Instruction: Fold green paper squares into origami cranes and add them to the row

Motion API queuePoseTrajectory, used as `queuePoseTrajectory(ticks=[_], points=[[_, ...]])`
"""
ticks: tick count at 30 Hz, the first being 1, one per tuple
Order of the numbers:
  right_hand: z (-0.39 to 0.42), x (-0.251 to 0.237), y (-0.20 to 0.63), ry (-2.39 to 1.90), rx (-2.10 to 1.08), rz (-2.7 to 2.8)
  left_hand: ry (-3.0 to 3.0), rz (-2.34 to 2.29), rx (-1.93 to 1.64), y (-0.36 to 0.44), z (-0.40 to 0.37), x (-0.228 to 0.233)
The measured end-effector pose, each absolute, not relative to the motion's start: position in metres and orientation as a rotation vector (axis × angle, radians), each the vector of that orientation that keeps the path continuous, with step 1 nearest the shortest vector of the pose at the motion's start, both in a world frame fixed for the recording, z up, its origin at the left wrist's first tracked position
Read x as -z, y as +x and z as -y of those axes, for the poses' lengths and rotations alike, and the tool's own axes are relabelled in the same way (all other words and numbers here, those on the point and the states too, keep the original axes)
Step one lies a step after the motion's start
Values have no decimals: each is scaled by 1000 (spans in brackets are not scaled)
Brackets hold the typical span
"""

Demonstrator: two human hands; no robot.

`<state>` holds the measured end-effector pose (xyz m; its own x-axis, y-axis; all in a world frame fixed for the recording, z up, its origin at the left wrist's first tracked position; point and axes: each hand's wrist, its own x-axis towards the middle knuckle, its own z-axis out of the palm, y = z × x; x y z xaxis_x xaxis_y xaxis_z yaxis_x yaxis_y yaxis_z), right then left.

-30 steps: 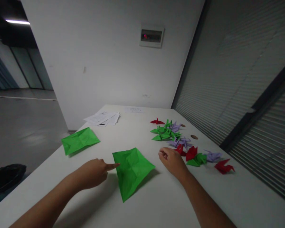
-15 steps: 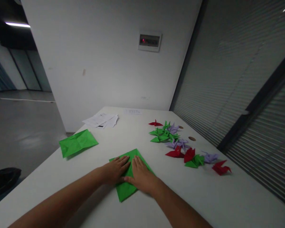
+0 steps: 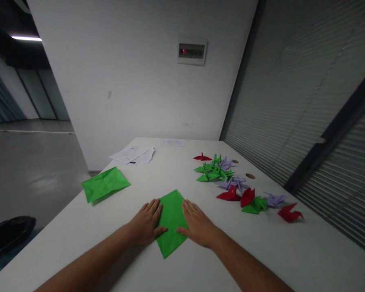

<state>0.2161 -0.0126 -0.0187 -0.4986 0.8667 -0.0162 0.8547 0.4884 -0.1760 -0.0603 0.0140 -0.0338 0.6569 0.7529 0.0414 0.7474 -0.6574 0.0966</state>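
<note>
- Table [image 3: 261, 251]: white, long, running away toward the wall; carries all below.
- Green sheet [image 3: 172, 221]: square paper, set as a diamond at the near middle of the table, between the two hands. Lies flat, faint creases across it. Likely very light, thin and limp; creases readily, tears if tugged, slides easily on the smooth top. Best taken at a free corner or edge, near tip or far tip, both uncovered; flat pressure from the palms needed to keep it from slipping.
- Second sheet [image 3: 106, 184]: green, creased, slightly lifted, near the left table edge, well apart from the hands.
- Left hand [image 3: 147, 223]: palm down, fingers straight and close together, laid flat on the sheet's left side; thumb tip on the paper. Nothing pinched.
- Right hand [image 3: 197, 225]: palm down, fingers extended and slightly spread, flat on the sheet's right side; thumb pointing inward across the paper. Nothing pinched.
- White papers [image 3: 133, 154]: loose stack at the far left of the table.
- Cranes [image 3: 214, 172]: folded figures in green, red and lilac, scattered in a band along the right, far cluster mostly green.
- Red crane [image 3: 288, 213]: nearest of the band on the right, alone, well apart from the right hand.
</note>
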Motion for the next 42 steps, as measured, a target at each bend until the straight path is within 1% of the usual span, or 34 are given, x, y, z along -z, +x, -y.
queuePoseTrajectory(ticks=[5, 10, 13, 16, 19, 22, 27, 33, 37, 42], points=[[10, 14, 232, -1458, -220, 2700, 2787, -1263, -137, -59, -7, 35], [4, 1, 234, -1499, -162, 2654, 2825, -1247, -168, -51, -20, 16], [1, -1, 217, -1508, -141, 2574, 2866, -1090, -219, -45, -32, 10], [0, 12, 200, -1437, -195, 2578, 2841, -952, -152, -43, -39, 16], [1, 30, 195, -1399, -223, 2616, 2834, -997, -174, -43, -38, 25], [3, 39, 201, -1396, -192, 2617, 2843, -1036, -112, -43, -33, 26], [5, 35, 207, -1432, -196, 2619, 2832, -1092, -64, -43, -30, 19], [5, 29, 209, -1424, -246, 2626, 2839, -1089, -153, -50, -35, 28], [3, 26, 220, -1503, -258, 2617, 2863, -1095, -162, -53, -38, 32], [-1, 25, 237, -1593, -227, 2588, 2843, -1151, -123, -57, -39, 24]])
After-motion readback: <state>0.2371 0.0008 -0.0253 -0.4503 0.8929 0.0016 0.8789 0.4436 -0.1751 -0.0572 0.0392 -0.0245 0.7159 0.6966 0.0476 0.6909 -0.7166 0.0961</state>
